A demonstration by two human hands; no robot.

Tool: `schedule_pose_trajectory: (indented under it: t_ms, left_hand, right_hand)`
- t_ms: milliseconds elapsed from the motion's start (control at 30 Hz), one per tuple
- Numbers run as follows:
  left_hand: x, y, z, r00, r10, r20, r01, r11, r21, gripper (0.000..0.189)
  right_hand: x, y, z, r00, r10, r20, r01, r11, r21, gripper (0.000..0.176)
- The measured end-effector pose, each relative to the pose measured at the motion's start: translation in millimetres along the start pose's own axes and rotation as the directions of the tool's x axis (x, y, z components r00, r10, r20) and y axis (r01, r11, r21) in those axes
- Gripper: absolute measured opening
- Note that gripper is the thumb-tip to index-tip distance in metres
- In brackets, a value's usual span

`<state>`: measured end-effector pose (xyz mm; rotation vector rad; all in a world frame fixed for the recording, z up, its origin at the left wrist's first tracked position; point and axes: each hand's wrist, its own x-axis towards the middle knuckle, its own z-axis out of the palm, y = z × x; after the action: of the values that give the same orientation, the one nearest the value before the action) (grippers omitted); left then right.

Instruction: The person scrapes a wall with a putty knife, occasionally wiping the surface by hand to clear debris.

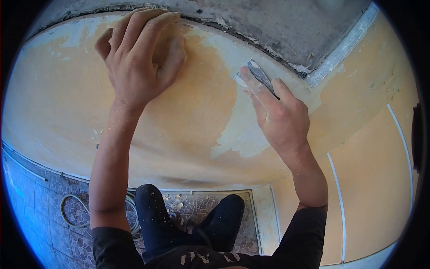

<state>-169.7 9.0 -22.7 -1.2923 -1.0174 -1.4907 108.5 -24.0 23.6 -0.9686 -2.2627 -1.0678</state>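
Note:
My right hand [282,110] is closed round a small flat scraper [260,76] with a greyish face, its fingers laid along the tool. The scraper rests against the orange-painted wall [188,98], over a pale patch [244,121] where the orange coat is gone. Higher up and to the left, my left hand [136,58] leans on the wall near its upper edge. Its fingers are bent and the thumb stands apart, with no tool in it. Pale dust coats both hands.
A rough grey concrete surface [268,27] borders the wall's upper edge. Below, paint flakes [180,206] lie on the patterned tile floor [80,242] between my knees. A coiled hose [67,210] lies at the lower left. Pale vertical strips [338,197] line the wall at right.

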Motion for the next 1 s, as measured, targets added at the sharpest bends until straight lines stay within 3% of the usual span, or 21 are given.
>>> schedule_pose_trajectory:
  t_ms: [133,200,300,500,1000]
  left_hand:
    - [-0.6,3.5,-0.9,0.999,-0.044,0.002,0.044,0.999,0.015,0.036]
    - [-0.6,5.0,7.2,0.996,-0.059,-0.066,0.059,0.998,-0.001,0.035]
    - [-1.1,0.0,11.2,0.993,-0.002,-0.117,-0.001,1.0,-0.03,0.035]
    - [-1.6,7.5,2.6,0.998,-0.068,-0.009,0.068,0.998,0.007,0.035]
    - [-0.5,1.6,5.1,0.995,-0.019,-0.094,0.017,1.0,-0.017,0.035]
  right_hand:
    - [-1.2,1.6,3.1,1.0,-0.004,-0.018,0.004,1.0,0.005,0.046]
    - [5.0,-3.4,1.0,1.0,0.003,-0.001,-0.003,1.0,0.01,0.045]
    - [-0.7,-2.9,-1.2,0.999,0.03,0.021,-0.03,0.999,0.02,0.045]
    - [2.4,-1.4,5.1,1.0,0.008,-0.021,-0.006,0.998,0.068,0.046]
    - [-4.9,-6.4,12.7,0.998,0.049,-0.039,-0.045,0.993,0.112,0.045]
